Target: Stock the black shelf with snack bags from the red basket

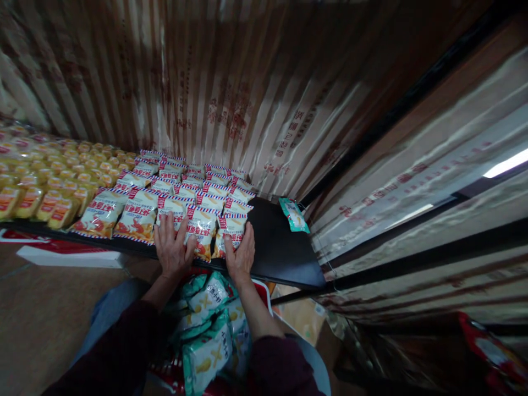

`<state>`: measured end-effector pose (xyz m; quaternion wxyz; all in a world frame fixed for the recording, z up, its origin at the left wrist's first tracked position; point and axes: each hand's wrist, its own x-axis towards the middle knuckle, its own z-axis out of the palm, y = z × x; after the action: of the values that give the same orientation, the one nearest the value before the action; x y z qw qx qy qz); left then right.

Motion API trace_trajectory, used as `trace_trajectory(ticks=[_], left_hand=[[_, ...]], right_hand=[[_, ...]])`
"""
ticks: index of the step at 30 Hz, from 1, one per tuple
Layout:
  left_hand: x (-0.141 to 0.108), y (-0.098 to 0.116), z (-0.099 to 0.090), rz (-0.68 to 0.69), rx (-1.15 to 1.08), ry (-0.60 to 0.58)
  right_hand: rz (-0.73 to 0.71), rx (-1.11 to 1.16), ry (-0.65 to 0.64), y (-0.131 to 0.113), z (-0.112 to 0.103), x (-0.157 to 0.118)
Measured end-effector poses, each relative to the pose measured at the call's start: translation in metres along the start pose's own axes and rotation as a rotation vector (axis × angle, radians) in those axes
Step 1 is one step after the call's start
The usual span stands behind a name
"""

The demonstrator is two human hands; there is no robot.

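My left hand [172,248] lies with fingers spread over the fronts of white snack bags with red lettering [200,226] in the front row of a dark shelf. At the right end of that row, my right hand [241,256] rests against the last snack bag [231,225], thumb on its front and straight fingers along its right side. Several more such bags stand in rows behind, leaning back. Below my forearms, a red basket [264,294] holds green-and-white snack bags [212,346].
Yellow-wrapped packs [61,203] fill the shelf's left part. A single green bag [293,214] lies on the black shelf board [284,253] at right. Printed plastic sheeting [231,99] hangs behind, and a dark frame bar [371,137] slants across the right.
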<state>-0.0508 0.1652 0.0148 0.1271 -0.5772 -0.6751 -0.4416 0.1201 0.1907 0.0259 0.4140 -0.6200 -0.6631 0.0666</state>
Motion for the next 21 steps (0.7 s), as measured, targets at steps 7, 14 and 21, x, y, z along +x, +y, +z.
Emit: trace_trajectory(ticks=[7, 14, 21], left_hand=[[-0.005, 0.011, -0.005, 0.103, 0.013, -0.017], [-0.008, 0.022, -0.002, 0.191, 0.028, -0.045], [-0.007, 0.018, 0.01, 0.265, -0.064, 0.009]], right_hand=[[-0.018, 0.015, -0.028, 0.003, -0.001, -0.004], [-0.029, 0.033, -0.073, 0.003, 0.001, -0.003], [-0.01, 0.049, -0.044, 0.002, -0.001, -0.005]])
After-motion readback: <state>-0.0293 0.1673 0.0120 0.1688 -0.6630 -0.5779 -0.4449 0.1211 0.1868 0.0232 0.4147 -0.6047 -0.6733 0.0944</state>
